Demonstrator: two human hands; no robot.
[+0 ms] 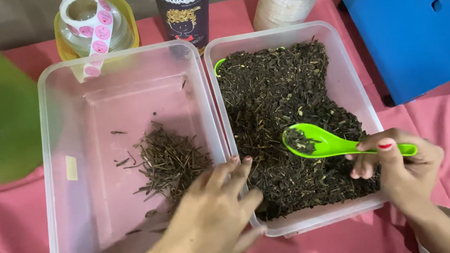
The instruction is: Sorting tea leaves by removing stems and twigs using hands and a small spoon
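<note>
Two clear plastic tubs are being kept side by side on the pink cloth [5,233]. The right tub [360,95] is being filled by dark dried leaves [280,101]; the left tub [58,109] is holding a small twig pile [170,160]. The left hand [215,222] is being spread open across both rims. A green spoon [321,143] is being gripped by the right hand [404,169] over the leaves.

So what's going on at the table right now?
A person is working over two clear plastic tubs on a pink cloth. The right hand holds a green spoon with a little dark dried leaf on it, above the right tub, which is full of that dark dried leaf. The left hand reaches across the rim between the tubs, by a small pile of twiggy stems in the left tub.
</note>
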